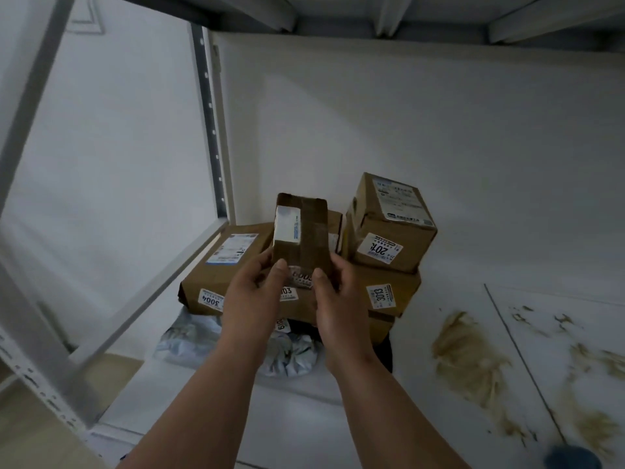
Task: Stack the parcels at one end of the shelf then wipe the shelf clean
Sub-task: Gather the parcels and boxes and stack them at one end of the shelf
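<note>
A small taped cardboard parcel [302, 231] is held tilted above the pile, my left hand [252, 296] gripping its lower left corner and my right hand [338, 296] its lower right. Beneath it lies a flat brown box [216, 265] with a "3004" sticker. To the right a cube-shaped box [389, 228] sits on another box [395, 292] marked "3013". Silvery plastic mail bags [189, 336] lie under the boxes. The whole pile stands at the left end of the white shelf [372, 418].
Brown smears of dirt [470, 357] cover the shelf surface to the right of the pile. A metal upright [211, 123] and the shelf frame [142, 299] bound the left end. Another shelf deck hangs overhead. A dark round object [571, 456] shows at the bottom right edge.
</note>
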Tool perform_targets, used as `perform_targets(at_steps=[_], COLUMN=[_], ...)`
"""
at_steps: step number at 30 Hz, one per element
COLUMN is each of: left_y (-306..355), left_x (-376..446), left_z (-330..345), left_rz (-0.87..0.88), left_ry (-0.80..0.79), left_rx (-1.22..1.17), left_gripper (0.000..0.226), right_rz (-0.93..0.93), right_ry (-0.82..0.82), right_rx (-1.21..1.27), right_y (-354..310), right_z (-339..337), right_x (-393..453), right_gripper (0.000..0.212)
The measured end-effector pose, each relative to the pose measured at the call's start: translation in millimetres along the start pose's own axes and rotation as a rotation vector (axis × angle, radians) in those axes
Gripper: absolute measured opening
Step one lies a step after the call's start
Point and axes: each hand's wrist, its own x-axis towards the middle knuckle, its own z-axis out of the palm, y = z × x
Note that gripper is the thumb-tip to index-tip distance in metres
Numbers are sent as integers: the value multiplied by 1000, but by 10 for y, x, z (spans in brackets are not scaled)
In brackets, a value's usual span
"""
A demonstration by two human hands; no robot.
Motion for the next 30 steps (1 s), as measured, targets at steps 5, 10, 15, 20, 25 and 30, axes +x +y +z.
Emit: perform_targets(at_steps=[5,10,15,20,25,30], left_y=[65,43,-408,-160,-42,-132], left_x=[253,444,725,574,571,580], left_z=[-59,-116,-165,-153,-136,-105], left_rz=[-50,-103,-63,-11,-25,-12], left_ry=[-105,-203,-221,-204,-202,-164], left_rx=[60,119,380,500,581,620], left_gripper=[26,26,50,52,54,55], right_rz=[20,120,127,132,124,117], right_ry=[54,6,-15,22,48,39], right_rx=[9,15,9,40,-23,-26], right_y=[-56,-96,-49,-30,3,48], right_z=[166,220,267,303,332,288], right_x=[100,249,229,233,264,214], right_gripper=[44,56,55,59,62,59])
